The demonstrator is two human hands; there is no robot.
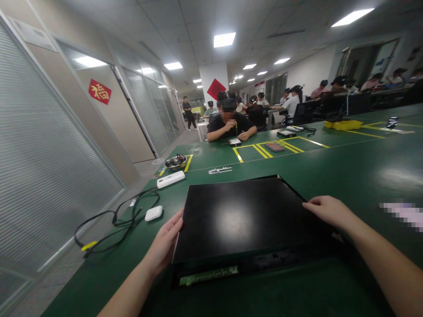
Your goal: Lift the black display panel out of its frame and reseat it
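Observation:
A wide black screen panel [238, 220] with a glossy face, reflecting the ceiling light, lies between my hands. My left hand [167, 240] grips its left edge, fingers curled around the side. At the right edge, the thumb and fingers of my right hand [330, 212] pinch the border. A thin black frame [287, 186] shows past the far right corner. Beneath the near edge a narrow green circuit board [209, 276] is visible. The panel's underside is hidden, and I cannot tell whether it touches the frame all round.
Left on the green table [357, 176] are a white power bank [171, 179], a white case [153, 213] and looped black cables [124, 226]. Beyond are a metal bowl [176, 162] and a yellow tray [343, 125]. A person [231, 123] sits opposite, working on a small device [235, 141].

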